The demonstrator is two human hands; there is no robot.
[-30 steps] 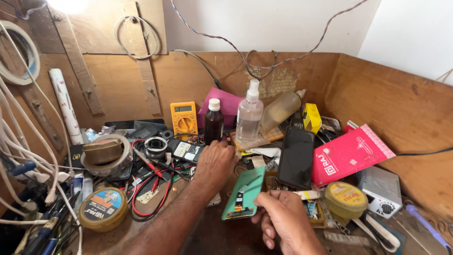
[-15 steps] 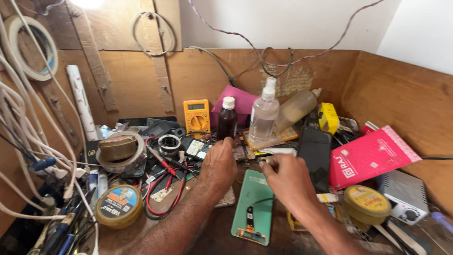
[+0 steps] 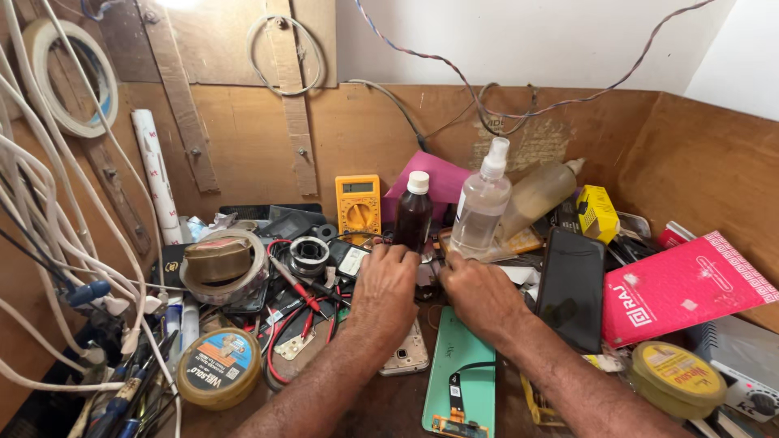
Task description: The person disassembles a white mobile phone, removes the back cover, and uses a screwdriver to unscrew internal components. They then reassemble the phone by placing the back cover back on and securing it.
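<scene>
My left hand [image 3: 388, 285] lies palm down in the middle of the cluttered bench, fingers curled toward the base of a dark brown bottle with a white cap [image 3: 414, 212]. My right hand [image 3: 477, 294] is beside it, fingers bent just below a clear spray bottle [image 3: 481, 203]. What the fingertips touch is hidden by the hands. A green phone panel with a flex cable [image 3: 461, 381] lies flat under my right forearm. A pale phone frame [image 3: 407, 357] lies under my left wrist.
A yellow multimeter [image 3: 358, 203], a tape roll [image 3: 225, 268], red test leads [image 3: 296, 316] and a round yellow tin [image 3: 218, 367] sit left. A black phone [image 3: 571, 288], pink booklet [image 3: 677, 288], yellow box [image 3: 598, 213] and another tin [image 3: 676, 377] sit right. White cables [image 3: 57, 243] hang left.
My right hand has moved forward from the near edge to beside my left hand. The green panel it held a second ago now lies flat on the bench.
</scene>
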